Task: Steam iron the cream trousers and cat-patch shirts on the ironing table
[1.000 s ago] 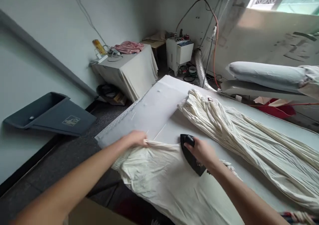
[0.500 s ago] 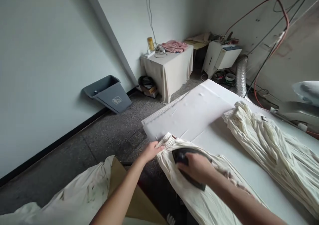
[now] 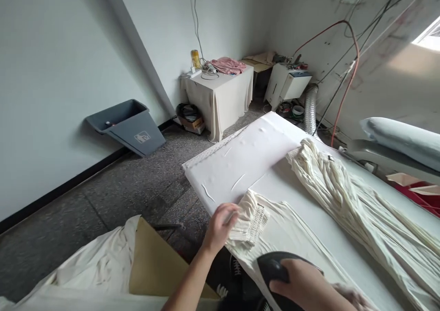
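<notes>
Cream trousers (image 3: pixel 292 228) with a gathered elastic waistband (image 3: pixel 256 226) lie on a white padded table (image 3: pixel 233 164). The waist end is folded over onto the leg fabric. My left hand (image 3: pixel 222 226) is beside that fold at the table edge, its fingers loosely curved and apart, with no cloth visibly gripped. A dark iron (image 3: pixel 268 265) rests on the trousers closer to me, and my right hand (image 3: pixel 297 281) is wrapped around its handle. The iron's rear is partly hidden by that hand and the frame edge.
Another cream garment (image 3: pixel 343 191) lies bunched along the table's right side. A padded pressing board (image 3: pixel 405 136) stands beyond it. At lower left, pale cloth (image 3: pixel 92 265) lies beside a brown board (image 3: pixel 154 265). A grey bin (image 3: pixel 134 132) leans at the wall; a cloth-covered table (image 3: pixel 230 93) stands behind.
The waistband, flat and pinched by my left hand before, is now folded over and the hand has loosened. My right hand has drawn the iron back toward me. The view has shifted right.
</notes>
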Available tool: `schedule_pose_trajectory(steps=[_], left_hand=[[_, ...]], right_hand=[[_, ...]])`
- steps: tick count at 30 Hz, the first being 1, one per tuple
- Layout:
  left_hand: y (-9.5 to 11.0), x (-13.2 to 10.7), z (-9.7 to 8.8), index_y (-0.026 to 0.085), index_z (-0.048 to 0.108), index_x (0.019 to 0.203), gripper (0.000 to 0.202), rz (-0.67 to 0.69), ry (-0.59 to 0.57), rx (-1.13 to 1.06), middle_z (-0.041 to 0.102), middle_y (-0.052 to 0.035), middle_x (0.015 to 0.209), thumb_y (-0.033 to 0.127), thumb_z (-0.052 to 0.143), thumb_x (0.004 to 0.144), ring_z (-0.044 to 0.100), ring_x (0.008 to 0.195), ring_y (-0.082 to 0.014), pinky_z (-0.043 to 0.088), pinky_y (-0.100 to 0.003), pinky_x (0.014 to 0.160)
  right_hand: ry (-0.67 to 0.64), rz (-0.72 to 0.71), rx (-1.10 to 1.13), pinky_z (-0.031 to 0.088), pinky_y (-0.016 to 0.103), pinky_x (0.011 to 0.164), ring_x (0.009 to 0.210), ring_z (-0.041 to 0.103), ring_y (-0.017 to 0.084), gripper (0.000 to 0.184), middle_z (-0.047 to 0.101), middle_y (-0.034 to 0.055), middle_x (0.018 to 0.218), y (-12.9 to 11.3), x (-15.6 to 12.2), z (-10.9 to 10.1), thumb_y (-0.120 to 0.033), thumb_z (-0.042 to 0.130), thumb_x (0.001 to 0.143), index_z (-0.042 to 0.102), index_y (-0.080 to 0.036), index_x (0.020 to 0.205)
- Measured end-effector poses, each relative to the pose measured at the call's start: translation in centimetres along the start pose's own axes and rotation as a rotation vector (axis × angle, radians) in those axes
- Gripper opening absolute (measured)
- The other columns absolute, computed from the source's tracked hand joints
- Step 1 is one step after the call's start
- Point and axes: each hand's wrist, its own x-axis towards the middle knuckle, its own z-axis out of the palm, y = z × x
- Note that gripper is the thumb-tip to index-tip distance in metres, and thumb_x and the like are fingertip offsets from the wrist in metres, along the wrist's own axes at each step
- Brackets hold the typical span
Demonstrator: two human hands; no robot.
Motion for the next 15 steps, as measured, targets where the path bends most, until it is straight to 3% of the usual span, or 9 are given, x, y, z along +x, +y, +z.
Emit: schedule_pose_trajectory(steps=[1,2,3,5,6,8,11,13,15], left_hand=[[-0.8,-0.9,0.6,0.021,0.070,0.108,0.053,-0.113,0.143,0.026,0.068,-0.0135,0.118,0.066,0.052,0.088,0.062,0.113,-0.0271,0.050,-0.037,0.098],[-1.6,-1.6,1.0,0.019,0.068,0.108,0.054,-0.242,0.214,0.083,0.069,-0.0150,0.116,0.066,0.054,0.086,0.064,0.109,-0.0284,0.051,-0.038,0.093],[-2.5,-2.2,1.2,0.019,0.067,0.105,0.052,-0.362,0.192,0.154,0.070,-0.0151,0.110,0.065,0.056,0.083,0.066,0.103,-0.0294,0.052,-0.038,0.087],[-3.8,-2.7,1.2,0.019,0.068,0.093,0.042,-0.504,-0.026,0.248,0.073,-0.0123,0.093,0.059,0.059,0.083,0.069,0.089,-0.0293,0.050,-0.035,0.075],[-4.3,-2.7,1.0,0.019,0.068,0.088,0.037,-0.524,-0.120,0.242,0.073,-0.0104,0.086,0.054,0.059,0.083,0.069,0.084,-0.0284,0.049,-0.034,0.072],[-4.8,-2.4,0.4,0.018,0.070,0.087,0.031,-0.524,-0.171,0.101,0.073,-0.0077,0.081,0.047,0.060,0.084,0.069,0.082,-0.0266,0.048,-0.031,0.069],[-4.7,-2.0,-0.2,0.015,0.072,0.093,0.028,-0.601,-0.086,-0.264,0.075,-0.0062,0.086,0.040,0.068,0.079,0.070,0.085,-0.0240,0.052,-0.027,0.069],[-4.3,-2.5,0.1,0.016,0.072,0.097,0.026,-0.711,0.012,-0.503,0.077,-0.0059,0.094,0.034,0.071,0.079,0.071,0.087,-0.0215,0.054,-0.025,0.069],[-4.0,-3.8,1.0,0.020,0.071,0.105,0.026,-0.792,0.119,-0.711,0.077,-0.0052,0.104,0.034,0.069,0.083,0.072,0.089,-0.0195,0.057,-0.026,0.071]], right_hand=[[0.011,0.033,0.058,0.034,0.031,0.057,0.069,0.065,0.025,0.032,0.071,0.0054,0.075,1.3,-0.7,-0.4,-0.056,0.062,0.080,0.063,-0.024,0.075],[0.033,0.037,0.129,0.032,0.030,0.056,0.065,0.063,0.023,0.037,0.070,0.0047,0.074,1.9,-0.9,-1.2,-0.060,0.060,0.082,0.063,-0.023,0.077],[0.060,0.021,0.209,0.032,0.030,0.054,0.062,0.061,0.021,0.041,0.070,0.0042,0.073,1.8,-0.4,-2.2,-0.064,0.058,0.084,0.063,-0.023,0.079],[0.121,-0.013,0.334,0.032,0.028,0.052,0.058,0.058,0.018,0.045,0.070,0.0041,0.074,0.1,2.0,-4.5,-0.066,0.054,0.086,0.064,-0.022,0.084],[0.151,-0.009,0.357,0.032,0.028,0.051,0.058,0.058,0.018,0.045,0.070,0.0047,0.075,-1.3,3.6,-5.4,-0.064,0.054,0.087,0.065,-0.021,0.085],[0.204,0.001,0.292,0.034,0.028,0.052,0.061,0.061,0.019,0.042,0.071,0.0067,0.077,-4.0,6.0,-6.3,-0.059,0.054,0.087,0.066,-0.019,0.083],[0.198,-0.136,0.071,0.040,0.030,0.060,0.073,0.068,0.025,0.033,0.074,0.0094,0.082,-5.4,5.3,-3.9,-0.052,0.062,0.081,0.071,-0.019,0.083],[0.131,-0.182,0.042,0.043,0.030,0.064,0.077,0.070,0.026,0.028,0.075,0.0081,0.083,-3.3,1.6,-0.2,-0.048,0.068,0.077,0.073,-0.022,0.084],[0.077,-0.044,0.118,0.045,0.028,0.064,0.077,0.071,0.024,0.022,0.075,0.0053,0.081,1.1,-3.6,4.2,-0.045,0.070,0.077,0.073,-0.024,0.083]])
